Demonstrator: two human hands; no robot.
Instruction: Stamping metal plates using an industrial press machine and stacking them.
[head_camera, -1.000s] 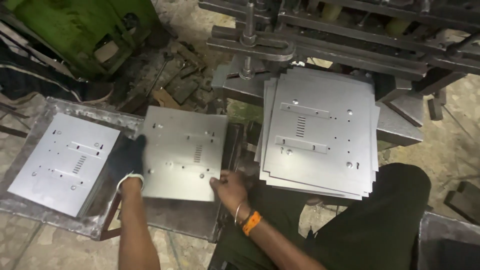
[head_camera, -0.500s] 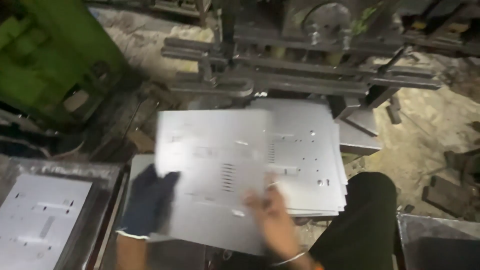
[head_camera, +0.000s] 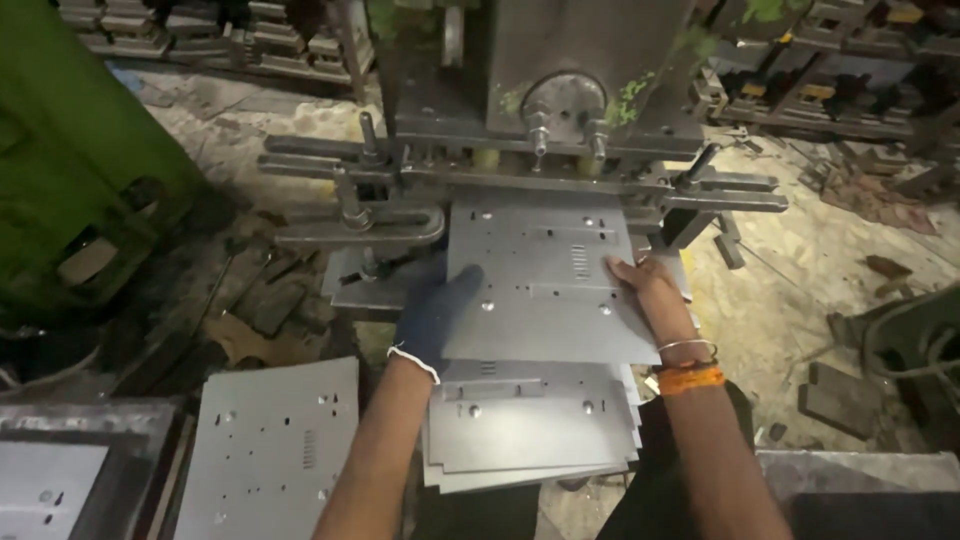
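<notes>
Beneath the grey press (head_camera: 560, 90), a punched sheet (head_camera: 545, 280) is gripped at both edges by gloved left hand (head_camera: 437, 312) and bare right hand (head_camera: 645, 288); it is best kept level.

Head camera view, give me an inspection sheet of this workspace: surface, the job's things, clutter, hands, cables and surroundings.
Surface: press bed, dark metal, partly covered by the sheet.
Job's things: punched metal sheet held flat, its far edge under the press; stack of like sheets below it, near the person.
Clutter: another punched sheet lower left; metal scraps on the floor beside the bed.
Hands: left hand, dark glove, on the sheet's left edge; right hand, bare, bangle and orange band at the wrist, on its right edge.
Cables: nothing seen.
Surroundings: green machine at left; sandy floor at right; racks of parts behind.
</notes>
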